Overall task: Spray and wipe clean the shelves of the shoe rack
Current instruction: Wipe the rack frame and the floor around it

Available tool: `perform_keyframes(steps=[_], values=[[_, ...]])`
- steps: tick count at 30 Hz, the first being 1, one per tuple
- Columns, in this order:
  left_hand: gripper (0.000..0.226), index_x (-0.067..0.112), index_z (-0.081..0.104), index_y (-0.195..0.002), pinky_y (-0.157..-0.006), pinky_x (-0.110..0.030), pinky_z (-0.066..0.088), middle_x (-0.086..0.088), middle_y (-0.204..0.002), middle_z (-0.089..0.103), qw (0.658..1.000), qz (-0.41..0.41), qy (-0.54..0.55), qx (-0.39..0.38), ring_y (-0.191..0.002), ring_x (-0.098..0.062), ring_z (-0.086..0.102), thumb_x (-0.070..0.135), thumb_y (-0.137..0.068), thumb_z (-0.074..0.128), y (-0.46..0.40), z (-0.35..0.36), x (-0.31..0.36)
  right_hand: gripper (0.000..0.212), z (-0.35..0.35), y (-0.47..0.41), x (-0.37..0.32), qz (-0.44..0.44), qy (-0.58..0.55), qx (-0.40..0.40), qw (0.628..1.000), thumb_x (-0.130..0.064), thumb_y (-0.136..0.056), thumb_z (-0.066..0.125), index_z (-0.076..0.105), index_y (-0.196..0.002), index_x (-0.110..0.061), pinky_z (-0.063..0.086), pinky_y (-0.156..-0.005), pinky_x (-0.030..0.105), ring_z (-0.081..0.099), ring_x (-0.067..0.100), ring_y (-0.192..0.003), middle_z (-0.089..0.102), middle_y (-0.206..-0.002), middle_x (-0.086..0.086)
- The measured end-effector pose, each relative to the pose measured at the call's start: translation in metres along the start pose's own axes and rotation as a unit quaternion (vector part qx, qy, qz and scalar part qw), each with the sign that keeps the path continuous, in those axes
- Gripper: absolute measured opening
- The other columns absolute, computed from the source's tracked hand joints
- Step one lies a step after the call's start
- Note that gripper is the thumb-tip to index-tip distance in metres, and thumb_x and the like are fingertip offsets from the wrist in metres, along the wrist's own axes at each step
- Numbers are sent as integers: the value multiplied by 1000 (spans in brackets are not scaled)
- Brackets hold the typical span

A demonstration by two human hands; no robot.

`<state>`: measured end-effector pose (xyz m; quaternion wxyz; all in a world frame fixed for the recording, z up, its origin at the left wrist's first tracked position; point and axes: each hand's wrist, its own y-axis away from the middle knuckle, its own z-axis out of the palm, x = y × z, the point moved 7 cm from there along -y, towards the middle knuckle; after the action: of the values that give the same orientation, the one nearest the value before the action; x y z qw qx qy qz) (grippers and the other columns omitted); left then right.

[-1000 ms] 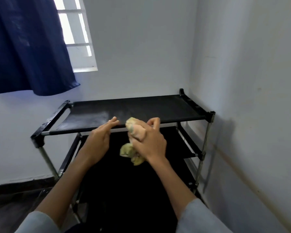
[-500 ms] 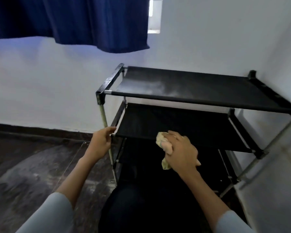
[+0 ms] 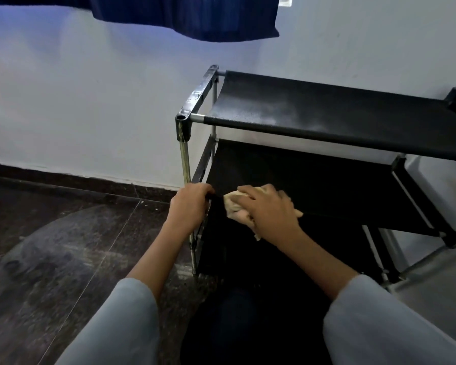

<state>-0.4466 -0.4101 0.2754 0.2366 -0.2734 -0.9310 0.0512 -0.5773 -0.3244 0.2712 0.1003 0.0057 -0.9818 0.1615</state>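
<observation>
The shoe rack [image 3: 184, 127] has a metal frame and black fabric shelves and stands against the white wall. Its top shelf [image 3: 327, 114] shows pale streaks. My right hand [image 3: 269, 212] is closed on a crumpled yellowish cloth [image 3: 233, 205] and presses it on the front left edge of the middle shelf [image 3: 313, 180]. My left hand [image 3: 190, 204] grips the rack's front left corner at middle-shelf height. The lowest shelf lies in shadow under my arms. No spray bottle is in view.
A dark blue curtain [image 3: 184, 17] hangs above the rack. The floor [image 3: 63, 246] to the left is dark polished stone with a dark skirting along the wall. The rack's right end stands close to a side wall [image 3: 445, 285].
My view has dropped and swung left. My right hand carried the cloth from the top shelf's front bar down to the middle shelf's left edge. My left hand moved down to the frame's corner.
</observation>
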Motion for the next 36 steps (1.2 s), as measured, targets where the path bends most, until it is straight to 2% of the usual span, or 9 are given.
perform_keyframes(steps=[7, 9, 12, 17, 19, 24, 29, 32, 36], values=[[38, 22, 71, -105, -75, -39, 48, -4, -105, 69, 1000, 5, -4, 29, -96, -30, 62, -5, -84, 53, -5, -5, 1, 51, 5, 38, 53, 5, -11, 16, 1000, -41, -69, 82, 62, -116, -39, 52, -67, 39, 61, 29, -91, 61, -126, -10], [37, 21, 72, -103, -78, -40, 50, -4, -103, 70, 999, 16, 1, 32, -96, -30, 63, -5, -83, 55, -6, -6, 1, 53, 2, 31, 42, -3, 17, -10, 1000, -31, -64, 84, 64, -113, -37, 51, -67, 39, 61, 28, -88, 61, -124, -8], [36, 20, 72, -102, -79, -42, 51, -5, -101, 71, 999, 31, -2, 30, -95, -31, 63, -5, -81, 57, -7, -5, 1, 51, -1, 15, 15, -5, 34, -37, 999, -23, -73, 72, 58, -120, -36, 47, -72, 41, 58, 30, -92, 54, -131, -7], [24, 14, 71, -95, -74, -43, 50, -11, -90, 71, 998, 56, -23, 26, -86, -35, 64, 1, -82, 56, -7, -6, 8, 23, -5, -24, -54, -39, 29, -1, 999, -26, -91, 51, 58, -113, -27, 42, -71, 40, 57, 30, -92, 54, -127, -2], [23, 14, 71, -94, -73, -44, 51, -13, -88, 70, 998, 48, -24, 25, -84, -36, 64, 3, -81, 57, -7, -7, 9, 23, -5, -30, -57, -47, 34, 15, 998, -25, -90, 53, 59, -112, -26, 42, -69, 39, 58, 29, -88, 55, -125, 0], [30, 15, 74, -96, -82, -45, 51, -10, -99, 71, 1000, -4, 16, 24, -96, -34, 63, -4, -80, 59, -5, -6, 5, 45, -5, 14, 6, -23, 21, 29, 999, -22, -65, 77, 64, -107, -32, 46, -68, 36, 58, 26, -80, 59, -115, -4], [29, 12, 75, -96, -82, -44, 50, -12, -98, 72, 999, -5, 13, 28, -93, -35, 63, -6, -79, 60, -6, -5, 6, 69, 1, 92, 110, 49, 28, 10, 998, -26, -53, 88, 63, -117, -35, 51, -71, 38, 59, 28, -82, 62, -115, -5], [24, 12, 75, -99, -85, -42, 48, -11, -99, 72, 1000, -13, 11, 18, -96, -33, 63, 2, -78, 69, -4, -3, 6, 64, 2, 117, 142, 99, 33, -27, 994, -32, -62, 86, 61, -121, -36, 52, -74, 40, 58, 28, -90, 60, -118, -6], [21, 9, 75, -98, -82, -42, 47, -14, -96, 72, 1000, 3, 2, 30, -94, -36, 63, 10, -77, 74, -2, -5, 13, 55, -6, 104, 126, 110, 31, -21, 993, -31, -62, 85, 66, -114, -33, 48, -73, 39, 59, 28, -88, 61, -110, -6]])
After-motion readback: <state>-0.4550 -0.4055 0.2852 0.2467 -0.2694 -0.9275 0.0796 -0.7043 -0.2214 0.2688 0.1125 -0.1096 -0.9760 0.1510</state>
